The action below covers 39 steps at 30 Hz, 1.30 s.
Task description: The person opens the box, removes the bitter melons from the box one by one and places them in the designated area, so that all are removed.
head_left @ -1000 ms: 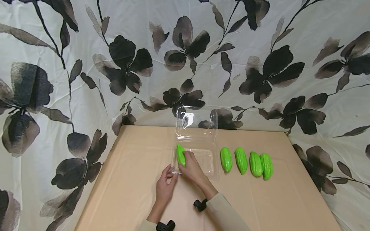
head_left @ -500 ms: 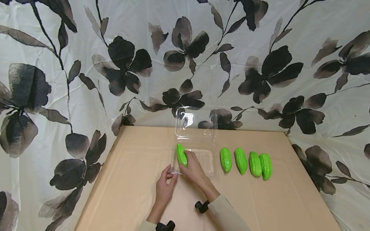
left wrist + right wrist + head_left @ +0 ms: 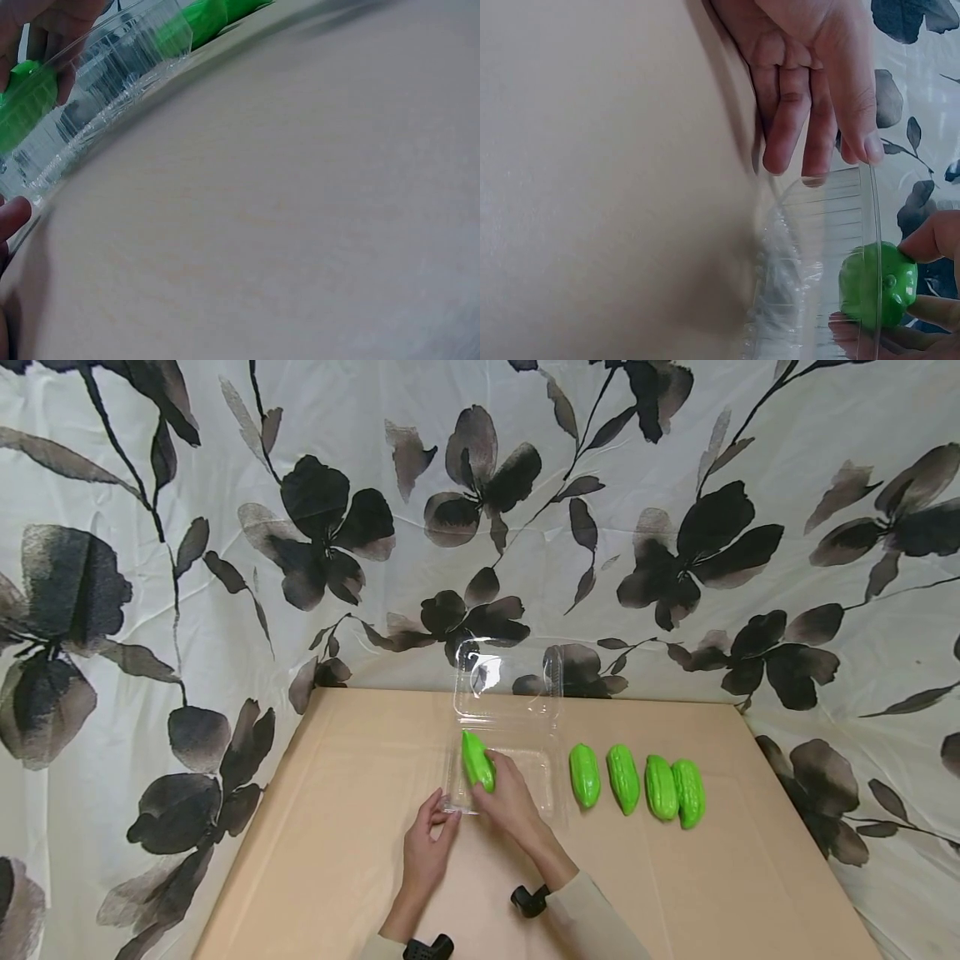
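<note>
A clear plastic clamshell container [image 3: 540, 789] stands with its lid raised at the back of the table. My right hand [image 3: 513, 802] holds a bright green, ridged bitter melon [image 3: 475, 760] over the left part of the base, thumb on one side and fingers on the other. In the right wrist view, that bitter melon [image 3: 889, 285] shows end-on, partly behind the container wall [image 3: 832, 225]. My left hand [image 3: 427, 852] pinches the front left corner, its thumb at the rim. The left wrist view catches only a bit of the left hand [image 3: 13, 219] at its edge.
Several more green bitter melons [image 3: 622, 778] lie in a row to the right of the container, the two rightmost side by side. The tan table [image 3: 360, 760] ends at the back against a floral cloth [image 3: 570, 543].
My right hand has shifted slightly right with the bitter melon, away from the container's left wall. The left hand keeps its place at the corner.
</note>
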{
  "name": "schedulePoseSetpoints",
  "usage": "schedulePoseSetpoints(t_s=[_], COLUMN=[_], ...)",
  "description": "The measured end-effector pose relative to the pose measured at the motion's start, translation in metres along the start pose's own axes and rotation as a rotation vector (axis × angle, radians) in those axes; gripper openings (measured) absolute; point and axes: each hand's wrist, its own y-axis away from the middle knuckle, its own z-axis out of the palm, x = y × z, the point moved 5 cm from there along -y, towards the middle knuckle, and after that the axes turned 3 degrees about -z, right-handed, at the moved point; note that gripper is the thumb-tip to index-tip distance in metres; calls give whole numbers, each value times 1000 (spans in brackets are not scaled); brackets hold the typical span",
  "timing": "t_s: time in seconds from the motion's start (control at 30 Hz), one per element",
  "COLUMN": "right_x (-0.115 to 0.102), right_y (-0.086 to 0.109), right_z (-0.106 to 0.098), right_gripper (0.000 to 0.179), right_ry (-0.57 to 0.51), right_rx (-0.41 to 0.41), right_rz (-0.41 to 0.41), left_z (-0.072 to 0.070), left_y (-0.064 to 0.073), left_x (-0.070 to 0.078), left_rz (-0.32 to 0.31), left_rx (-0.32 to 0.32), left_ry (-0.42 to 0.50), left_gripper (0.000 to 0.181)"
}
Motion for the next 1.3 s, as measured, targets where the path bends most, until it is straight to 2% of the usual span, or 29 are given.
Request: schedulePoseSetpoints(t_s=[0.57,0.83,1.3], right_x=[3,4,10], right_y=[5,8,13], right_z=[-19,-26,-35], right_gripper=[62,62,61], right_ry=[-13,-28,-24], right_rx=[51,78,88], right_rz=[-6,-29,-26], left_z=[1,2,2], left_y=[0,-1,0], left_x=[-2,-4,-3], left_rz=[-5,-3,3], left_rx=[2,2,0], left_ry=[4,-28,-36], left_gripper=[53,53,53])
